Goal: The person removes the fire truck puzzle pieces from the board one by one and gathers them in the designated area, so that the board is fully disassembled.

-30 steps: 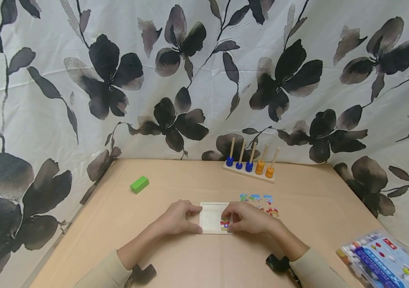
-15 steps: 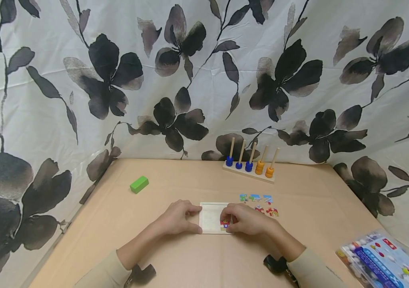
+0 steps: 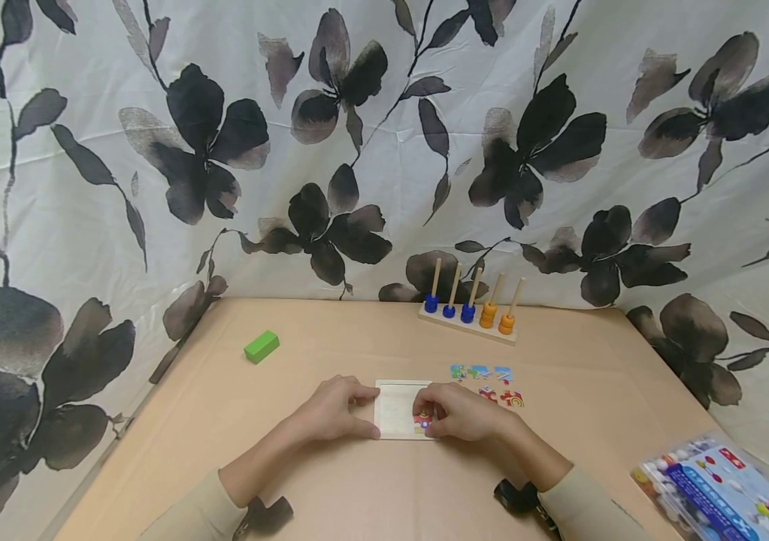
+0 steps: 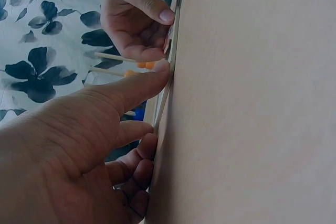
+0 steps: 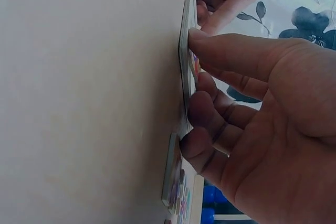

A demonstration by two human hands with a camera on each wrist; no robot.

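Note:
A shallow pale puzzle tray lies on the table in the head view. My left hand holds its left side, thumb at the near corner and index finger toward the far corner. A colourful puzzle piece sits at the tray's near right part. My right hand pinches it between thumb and fingers and hides part of it. In the right wrist view the thumb lies at the tray's rim, with the piece's bright edge showing below it. Beyond this hand are loose blue puzzle pieces and red ones.
Near the table's back edge stands a wooden peg stand with blue and orange rings. A green block lies at the back left. At the front right is a clear-sided box with a blue label. A floral cloth hangs behind.
My right hand and wrist have shifted very slightly left over the piece in the tray. The left hand stays in place on the tray.

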